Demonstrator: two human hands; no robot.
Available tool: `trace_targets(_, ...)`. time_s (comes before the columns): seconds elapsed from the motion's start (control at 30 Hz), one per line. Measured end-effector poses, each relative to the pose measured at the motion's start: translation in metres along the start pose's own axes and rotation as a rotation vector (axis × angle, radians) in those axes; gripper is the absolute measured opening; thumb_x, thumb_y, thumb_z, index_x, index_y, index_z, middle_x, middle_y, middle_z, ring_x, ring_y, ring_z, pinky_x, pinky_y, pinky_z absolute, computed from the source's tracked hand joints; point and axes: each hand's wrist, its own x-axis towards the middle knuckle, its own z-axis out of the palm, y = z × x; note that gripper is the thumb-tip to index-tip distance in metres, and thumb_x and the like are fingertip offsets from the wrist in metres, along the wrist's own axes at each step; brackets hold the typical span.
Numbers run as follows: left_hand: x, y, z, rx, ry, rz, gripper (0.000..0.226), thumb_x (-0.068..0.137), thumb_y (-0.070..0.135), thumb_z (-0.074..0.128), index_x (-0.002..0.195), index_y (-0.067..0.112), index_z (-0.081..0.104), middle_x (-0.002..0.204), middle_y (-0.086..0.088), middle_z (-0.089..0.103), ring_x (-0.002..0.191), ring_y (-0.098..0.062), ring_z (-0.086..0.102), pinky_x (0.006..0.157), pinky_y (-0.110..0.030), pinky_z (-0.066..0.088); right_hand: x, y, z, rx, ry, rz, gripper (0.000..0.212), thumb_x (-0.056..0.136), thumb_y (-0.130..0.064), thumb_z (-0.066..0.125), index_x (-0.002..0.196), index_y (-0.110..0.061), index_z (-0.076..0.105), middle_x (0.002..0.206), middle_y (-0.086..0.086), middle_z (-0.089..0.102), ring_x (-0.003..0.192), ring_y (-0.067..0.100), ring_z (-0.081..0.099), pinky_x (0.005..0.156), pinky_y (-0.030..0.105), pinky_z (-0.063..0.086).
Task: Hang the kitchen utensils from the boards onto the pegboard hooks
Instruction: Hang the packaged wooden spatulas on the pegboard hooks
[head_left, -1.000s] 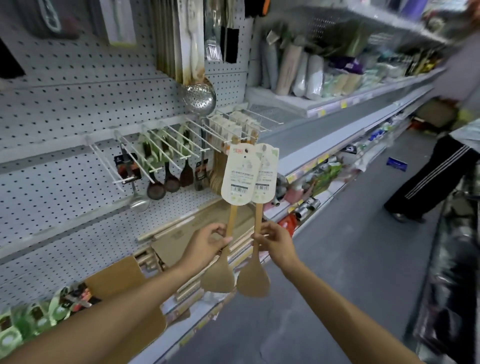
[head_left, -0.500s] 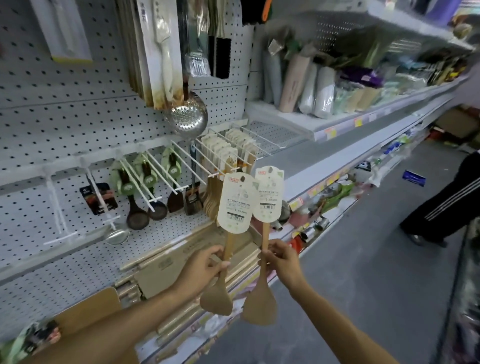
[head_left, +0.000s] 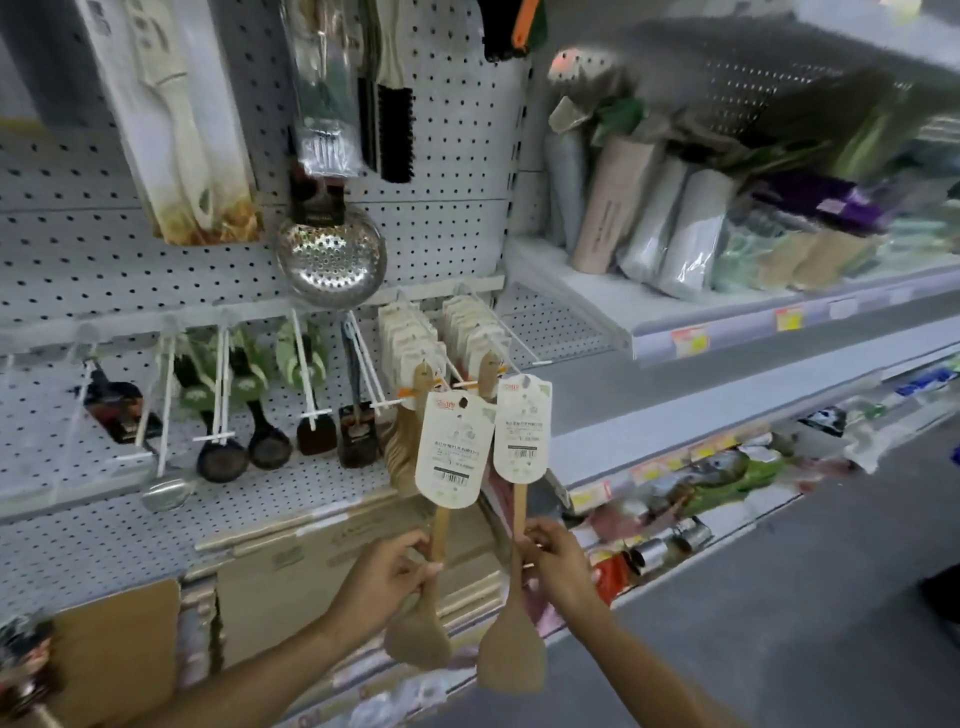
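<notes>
Two wooden utensils held upright before a retail pegboard. The left hand pinches the handle of a wooden spoon between thumb and curled fingers, just below its card label. The right hand grips the handle of a wooden spatula in like fashion, below that utensil's own label. The hands are apart, side by side, each clamped on its own handle.

Both long axes run near vertical: working ends point down, handle tops and labels point up. The spoon leans slightly, its bowl offset left of the label; the spatula hangs almost plumb with its flat blade lowest.

The handle tops stand at the front tips of two white wire hooks that project from the pegboard's lower rail. Whether the label holes have engaged the hook tips cannot be told. Each of these hooks already carries a row of matching labelled utensils towards the board.

Along the same rail to the left hang dark ladles and dark turners. Above the rail hangs a perforated steel skimmer. Flat wooden boards lie on the shelf beneath the hands. The shelf at the right edge of the pegboard holds rolled packages, blurred.
</notes>
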Motion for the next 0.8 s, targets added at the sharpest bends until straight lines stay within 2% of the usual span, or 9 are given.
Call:
trace_targets(0.13,0.011,0.011,0.024,-0.009,0.053,-0.009,0.004,0.089,0.016,0.073,0.092,0.015,0.07,0.089,-0.004,0.072,0.085,-0.02,0.072,0.085,-0.045,0.057,0.028,0.005,-0.027,-0.025,-0.081,0.0,0.006,0.093,0.007,0.052,0.093,0.006,0.057,0.076,0.02,0.062,0.062,0.023,0.064,0.053,0.029,0.052)
trace_targets(0.2,0.015,0.011,0.033,0.04,0.072,-0.019,0.004,0.088,0.019,0.073,0.09,0.02,0.07,0.087,0.001,0.072,0.083,-0.016,0.071,0.083,-0.043,0.057,0.042,0.008,-0.036,-0.028,-0.126,-0.002,0.007,0.093,0.007,0.052,0.091,0.005,0.058,0.074,0.015,0.064,0.063,0.023,0.065,0.054,0.029,0.052)
trace_targets(0.3,0.021,0.009,0.04,0.118,0.097,-0.031,0.007,0.086,0.025,0.075,0.087,0.026,0.068,0.087,0.009,0.071,0.082,-0.008,0.069,0.084,-0.039,0.056,0.059,0.008,-0.042,-0.045,-0.176,-0.008,0.02,0.093,0.008,0.052,0.082,-0.006,0.061,0.067,0.004,0.067,0.066,0.024,0.065,0.056,0.033,0.053)
trace_targets(0.5,0.031,0.008,0.047,0.122,0.143,-0.03,0.011,0.086,0.025,0.075,0.087,0.033,0.066,0.089,0.009,0.07,0.078,-0.011,0.07,0.078,-0.039,0.058,0.088,0.01,-0.043,-0.117,-0.235,-0.009,0.027,0.091,0.009,0.052,0.075,-0.012,0.06,0.063,0.001,0.065,0.065,0.023,0.064,0.057,0.033,0.052)
trace_targets(0.67,0.036,0.012,0.051,0.118,0.211,-0.039,0.016,0.087,0.023,0.074,0.085,0.035,0.065,0.084,0.014,0.069,0.076,-0.009,0.069,0.073,-0.031,0.055,0.119,0.006,-0.036,-0.164,-0.241,-0.029,0.034,0.09,-0.001,0.06,0.068,-0.026,0.063,0.064,-0.005,0.064,0.069,0.021,0.062,0.066,0.037,0.052)
trace_targets(0.73,0.038,0.01,0.051,0.113,0.24,-0.045,0.013,0.087,0.023,0.074,0.085,0.032,0.066,0.085,0.012,0.069,0.076,-0.009,0.069,0.075,-0.032,0.055,0.135,0.003,-0.032,-0.159,-0.249,-0.029,0.039,0.087,0.001,0.06,0.065,-0.03,0.066,0.065,-0.006,0.064,0.074,0.025,0.062,0.069,0.041,0.049)
trace_targets(0.8,0.04,0.009,0.05,0.108,0.255,-0.051,0.011,0.086,0.023,0.074,0.086,0.03,0.065,0.086,0.011,0.069,0.075,-0.01,0.069,0.075,-0.034,0.056,0.149,0.001,-0.029,-0.107,-0.271,0.0,0.043,0.086,0.008,0.057,0.063,-0.027,0.065,0.067,0.0,0.062,0.077,0.029,0.058,0.07,0.041,0.045)
